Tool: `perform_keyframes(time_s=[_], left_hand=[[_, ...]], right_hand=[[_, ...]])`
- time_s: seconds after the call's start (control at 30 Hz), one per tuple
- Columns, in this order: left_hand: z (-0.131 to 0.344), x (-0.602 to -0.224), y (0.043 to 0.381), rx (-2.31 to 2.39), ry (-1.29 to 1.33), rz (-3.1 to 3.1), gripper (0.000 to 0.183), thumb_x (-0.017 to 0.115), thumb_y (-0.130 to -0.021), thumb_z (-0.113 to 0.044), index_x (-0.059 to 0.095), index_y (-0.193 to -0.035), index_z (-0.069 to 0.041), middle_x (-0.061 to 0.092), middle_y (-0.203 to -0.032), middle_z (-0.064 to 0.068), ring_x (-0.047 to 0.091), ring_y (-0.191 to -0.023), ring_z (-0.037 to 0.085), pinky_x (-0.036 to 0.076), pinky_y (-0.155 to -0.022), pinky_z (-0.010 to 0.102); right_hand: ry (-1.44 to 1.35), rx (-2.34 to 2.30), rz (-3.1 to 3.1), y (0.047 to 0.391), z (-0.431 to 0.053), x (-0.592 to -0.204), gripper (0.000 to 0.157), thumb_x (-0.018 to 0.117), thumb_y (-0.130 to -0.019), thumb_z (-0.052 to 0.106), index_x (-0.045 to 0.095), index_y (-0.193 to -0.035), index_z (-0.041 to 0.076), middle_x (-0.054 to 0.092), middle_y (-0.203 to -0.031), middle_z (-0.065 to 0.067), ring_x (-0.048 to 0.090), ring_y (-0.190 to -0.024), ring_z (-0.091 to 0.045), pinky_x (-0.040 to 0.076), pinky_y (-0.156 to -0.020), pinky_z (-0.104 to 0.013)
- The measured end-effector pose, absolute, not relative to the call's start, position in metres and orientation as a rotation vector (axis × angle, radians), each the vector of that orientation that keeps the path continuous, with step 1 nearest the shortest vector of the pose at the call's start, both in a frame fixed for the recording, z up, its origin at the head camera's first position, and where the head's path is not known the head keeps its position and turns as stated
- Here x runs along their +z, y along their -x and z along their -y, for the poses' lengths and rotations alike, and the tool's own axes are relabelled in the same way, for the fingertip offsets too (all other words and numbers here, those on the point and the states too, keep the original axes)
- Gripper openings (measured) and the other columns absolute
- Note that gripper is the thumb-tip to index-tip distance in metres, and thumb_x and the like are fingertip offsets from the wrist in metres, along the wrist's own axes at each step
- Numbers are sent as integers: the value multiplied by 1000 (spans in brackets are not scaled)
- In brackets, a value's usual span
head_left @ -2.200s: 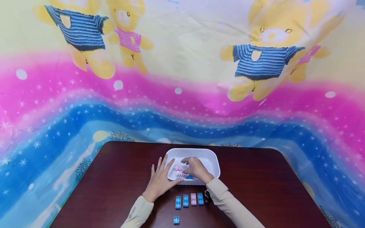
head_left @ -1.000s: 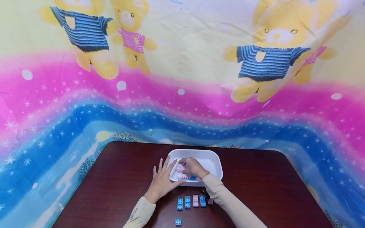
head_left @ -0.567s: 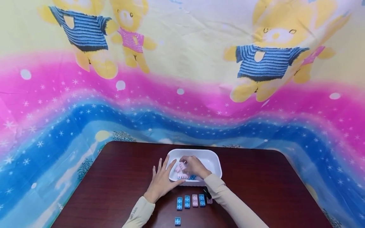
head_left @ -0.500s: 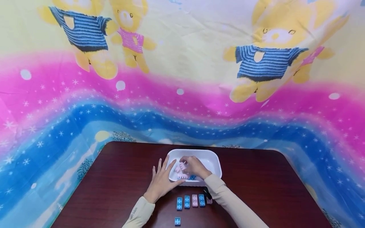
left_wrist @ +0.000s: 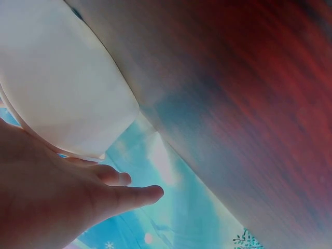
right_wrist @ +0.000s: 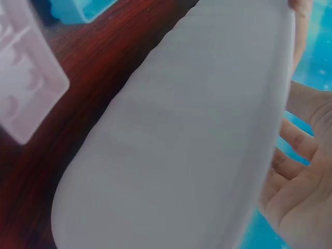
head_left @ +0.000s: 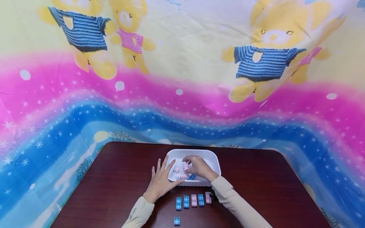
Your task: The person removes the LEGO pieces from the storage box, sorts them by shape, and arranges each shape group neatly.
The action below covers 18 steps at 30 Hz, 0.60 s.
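Your right hand (head_left: 199,167), loosely parted earlier, now pinches a pink block (head_left: 185,166).
The block sits just left of your palm, over the white tray (head_left: 214,155); your left hand (head_left: 160,183) spreads straight against it.

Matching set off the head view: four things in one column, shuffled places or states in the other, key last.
1. Left hand
2. Right hand
3. White tray
4. Short blue block

A. Alone, near side of the row of five blocks
B. Pinches a pink block
C. Fingers spread at the tray's rim
D. Stands on the table, blocks inside

Pairs: 1-C; 2-B; 3-D; 4-A
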State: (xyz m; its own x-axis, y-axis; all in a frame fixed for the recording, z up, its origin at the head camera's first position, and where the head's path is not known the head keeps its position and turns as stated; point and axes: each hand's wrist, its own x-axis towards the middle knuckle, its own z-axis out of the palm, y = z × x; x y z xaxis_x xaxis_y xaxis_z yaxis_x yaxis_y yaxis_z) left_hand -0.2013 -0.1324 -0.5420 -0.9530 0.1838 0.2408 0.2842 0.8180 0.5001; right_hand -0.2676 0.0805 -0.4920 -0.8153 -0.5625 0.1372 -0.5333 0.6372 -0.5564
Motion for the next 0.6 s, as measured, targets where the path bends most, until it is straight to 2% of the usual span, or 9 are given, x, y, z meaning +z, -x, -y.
perform_keyframes(time_s=[0.6], left_hand=[[131, -543, 203, -801, 346, 2837, 98, 71, -86, -75, 44, -164, -22, 19, -175, 15, 18, -156, 55, 21, -114, 80]], right_hand=[[966, -949, -2864, 244, -100, -482, 39, 89, -83, 0, 75, -119, 0, 72, -109, -9, 70, -99, -29, 60, -84, -42]])
